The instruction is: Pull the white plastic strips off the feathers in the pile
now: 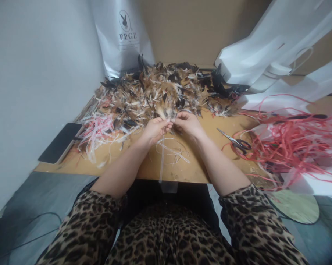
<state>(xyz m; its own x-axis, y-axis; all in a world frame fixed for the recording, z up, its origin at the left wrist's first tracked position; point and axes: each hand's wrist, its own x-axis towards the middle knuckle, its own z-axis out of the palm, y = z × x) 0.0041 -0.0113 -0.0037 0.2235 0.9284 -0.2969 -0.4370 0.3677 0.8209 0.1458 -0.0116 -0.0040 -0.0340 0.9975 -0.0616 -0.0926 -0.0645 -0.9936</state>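
Note:
My left hand [158, 129] and my right hand [188, 123] meet over the table, fingertips together in a pinch. Between them is a small bunch of feathers [166, 111], pale tan and grey, fanning away from me with its base at my fingertips. Below my left hand a thin white plastic strip [161, 162] hangs down past the table's front edge; its upper end is hidden by the fingers. Just beyond my hands spreads a large heap of brown, white and black feathers [143, 90]. Loose clear strips [175, 151] lie on the table between my forearms.
Scissors [234, 140] with black handles lie at the right, beside a tangle of red plastic strips [295, 141]. A phone [61, 142] and pink-white strips [98, 129] are at the left. White bags [124, 55] stand behind. The wooden table [127, 169] ends just before my body.

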